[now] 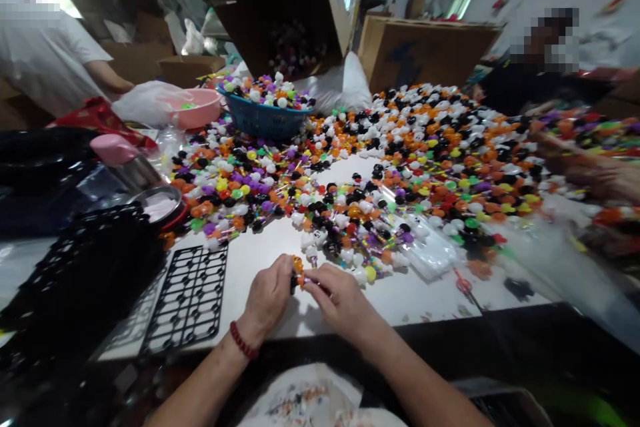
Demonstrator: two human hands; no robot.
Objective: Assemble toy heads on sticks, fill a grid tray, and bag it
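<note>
My left hand, with a dark red bead bracelet at the wrist, is closed on a small orange and black plastic toy. The fingers of my right hand pinch the other side of the same toy, where a bit of purple shows. Its exact shape is too small to make out. Just beyond my hands lies a wide heap of small plastic toys in orange, white, black, purple, green and yellow. To the left, a black plastic grid frame rests flat on the white table.
Black grid pieces are piled far left, near a pink-lidded steel cup. Behind the heap stand a full blue basket, a pink basin and cardboard boxes. Clear plastic bags and scissors lie right. Two people work nearby.
</note>
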